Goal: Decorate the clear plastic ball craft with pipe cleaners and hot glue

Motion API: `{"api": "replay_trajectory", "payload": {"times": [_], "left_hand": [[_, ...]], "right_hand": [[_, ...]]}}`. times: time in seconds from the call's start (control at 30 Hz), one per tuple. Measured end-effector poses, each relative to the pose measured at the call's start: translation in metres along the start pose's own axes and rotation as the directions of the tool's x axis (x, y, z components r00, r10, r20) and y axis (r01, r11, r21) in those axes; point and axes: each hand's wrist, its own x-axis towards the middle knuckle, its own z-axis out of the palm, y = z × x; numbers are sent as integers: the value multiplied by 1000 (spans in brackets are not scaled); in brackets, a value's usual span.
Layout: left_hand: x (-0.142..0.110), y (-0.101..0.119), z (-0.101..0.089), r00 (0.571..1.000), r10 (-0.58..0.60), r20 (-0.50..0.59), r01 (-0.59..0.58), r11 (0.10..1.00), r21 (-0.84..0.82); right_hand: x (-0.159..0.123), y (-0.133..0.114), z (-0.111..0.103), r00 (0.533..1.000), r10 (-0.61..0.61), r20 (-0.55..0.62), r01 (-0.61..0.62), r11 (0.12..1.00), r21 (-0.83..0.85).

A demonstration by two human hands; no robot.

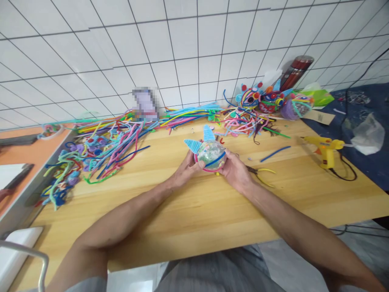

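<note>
Between my two hands is a clear plastic ball (pixel 210 153) with bits of colour inside, two light blue pipe-cleaner ears on top, and pink and dark blue pipe cleaners around it. My left hand (pixel 189 168) grips its left side, the thumb lying on the front. On the other side, my right hand (pixel 235 170) is closed around the ball's right edge. Just beyond my right hand lie pliers with yellow handles (pixel 263 175), partly covered by that hand. A blue pipe cleaner (pixel 275 153) rests on the wooden table (pixel 170 227) farther right.
A yellow glue gun (pixel 326 150) with a black cord stands at the right. Heaps of pipe cleaners (pixel 121 142) spread over the left and back. Several decorated balls (pixel 270 99) and a red thermos (pixel 296 73) are at the back right, near the tiled wall (pixel 182 44).
</note>
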Motion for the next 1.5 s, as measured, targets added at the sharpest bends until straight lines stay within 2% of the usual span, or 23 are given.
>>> {"api": "replay_trajectory", "payload": {"times": [0.27, 0.67, 0.77, 0.87, 0.93, 1.0, 1.27, 1.5], "left_hand": [[-1, -2, 1, 1000, -20, -24, 20, 1000, 17], [-1, 5, -1, 999, -30, 17, 30, 999, 32], [0, 3, 0, 999, -36, 6, 36, 999, -1], [2, -3, 0, 999, -33, -3, 33, 998, -51], [2, -8, -1, 999, -35, -9, 34, 997, -72], [2, -12, -3, 1000, -27, -10, 26, 997, -77], [-3, -8, -1, 1000, -11, -29, 9, 998, -54], [-5, -7, 0, 997, -20, -69, 20, 1000, 9]], "right_hand": [[1, 3, -2, 1000, 0, -8, 0, 1000, -14], [0, 4, 1, 1000, -9, -14, 9, 1000, -17], [-2, 5, 1, 997, -64, -35, 62, 996, -69], [-7, 4, 3, 974, -217, -61, 201, 958, -204], [-12, 3, 5, 949, -314, -29, 292, 909, -296], [-17, 0, 7, 934, -357, 17, 340, 874, -347], [-21, -1, 8, 924, -367, 108, 382, 872, -306], [-14, 1, 3, 938, -332, 96, 346, 895, -283]]}}
